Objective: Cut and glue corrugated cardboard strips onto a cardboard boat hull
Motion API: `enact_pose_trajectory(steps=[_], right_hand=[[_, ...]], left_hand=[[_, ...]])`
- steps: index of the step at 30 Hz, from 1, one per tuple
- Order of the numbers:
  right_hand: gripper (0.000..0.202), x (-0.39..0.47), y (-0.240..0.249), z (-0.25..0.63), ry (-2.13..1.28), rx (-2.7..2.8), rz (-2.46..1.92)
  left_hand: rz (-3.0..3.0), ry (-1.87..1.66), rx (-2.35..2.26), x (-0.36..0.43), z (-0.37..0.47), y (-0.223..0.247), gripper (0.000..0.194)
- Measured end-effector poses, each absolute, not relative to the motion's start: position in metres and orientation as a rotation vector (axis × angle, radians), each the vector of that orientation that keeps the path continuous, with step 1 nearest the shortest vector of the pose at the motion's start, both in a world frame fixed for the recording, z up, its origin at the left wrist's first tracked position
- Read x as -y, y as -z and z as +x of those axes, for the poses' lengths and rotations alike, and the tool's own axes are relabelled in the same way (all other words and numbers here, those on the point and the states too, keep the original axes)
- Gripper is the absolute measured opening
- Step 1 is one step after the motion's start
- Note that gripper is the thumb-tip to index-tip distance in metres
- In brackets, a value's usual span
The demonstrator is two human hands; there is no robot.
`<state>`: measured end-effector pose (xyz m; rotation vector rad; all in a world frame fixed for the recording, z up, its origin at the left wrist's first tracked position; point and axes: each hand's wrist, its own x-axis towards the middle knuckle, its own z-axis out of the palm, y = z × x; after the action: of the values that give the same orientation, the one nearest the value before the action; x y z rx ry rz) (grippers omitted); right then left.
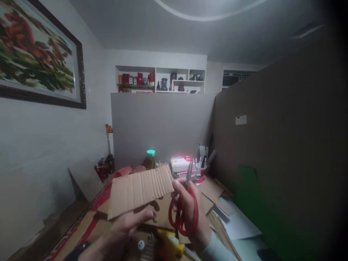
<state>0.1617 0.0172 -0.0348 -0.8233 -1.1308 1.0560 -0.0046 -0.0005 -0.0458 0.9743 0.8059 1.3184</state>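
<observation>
My right hand (pixel 187 206) is closed with the red-handled scissors (pixel 196 214) in it, their blades pointing up and closed together. Its thumb and fingertips also pinch the right end of a piece of corrugated cardboard (pixel 138 188), which is creased into ridges towards that end. The cardboard is held up at a tilt above the table. Just below it, my left hand (pixel 133 223) has its thumb and a finger stretched out and apart, with nothing seen between them. A yellow tool (pixel 171 244) that looks like a glue gun lies under the hands.
Cardboard scraps (pixel 212 188) and a white sheet (pixel 239 221) cover the table's right side. Farther back are a white packet (pixel 181 164), a cup of pens (pixel 201 168) and a green-lidded jar (pixel 150 153). Grey partitions (pixel 163 123) stand behind and to the right.
</observation>
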Motion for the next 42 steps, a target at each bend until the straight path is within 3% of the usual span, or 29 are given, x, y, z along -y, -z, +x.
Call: enact_pose_trajectory(steps=[2,7,13,20,26,31,42], right_hand=[[0.032,-0.017,0.034,0.153,-1.045,1.171,-0.836],[0.035,-0.014,0.029,0.151,-0.96,1.333,-0.845],[0.033,-0.035,0.022,0.179,-0.679,1.523,-0.952],[0.028,-0.043,0.056,0.164,-0.743,1.676,-0.964],[0.03,-0.059,0.072,0.169,-0.612,1.737,-0.984],[0.028,-0.071,0.08,0.184,-0.496,1.764,-1.019],[0.048,-0.046,0.068,0.168,-0.153,1.862,-0.925]], left_hand=[[0.982,-1.327,-0.751,-0.002,0.005,0.049,0.012],[0.856,-1.429,-0.692,-0.017,0.025,0.036,0.025],[0.742,-1.599,-0.579,-0.021,0.029,0.015,0.018],[0.674,-1.578,-0.536,-0.017,0.025,0.011,0.024],[0.644,-1.587,-0.527,-0.021,0.018,0.008,0.006],[0.654,-1.54,-0.58,-0.032,0.021,0.019,0.01],[0.82,-1.484,-0.723,-0.025,0.043,0.04,0.016]])
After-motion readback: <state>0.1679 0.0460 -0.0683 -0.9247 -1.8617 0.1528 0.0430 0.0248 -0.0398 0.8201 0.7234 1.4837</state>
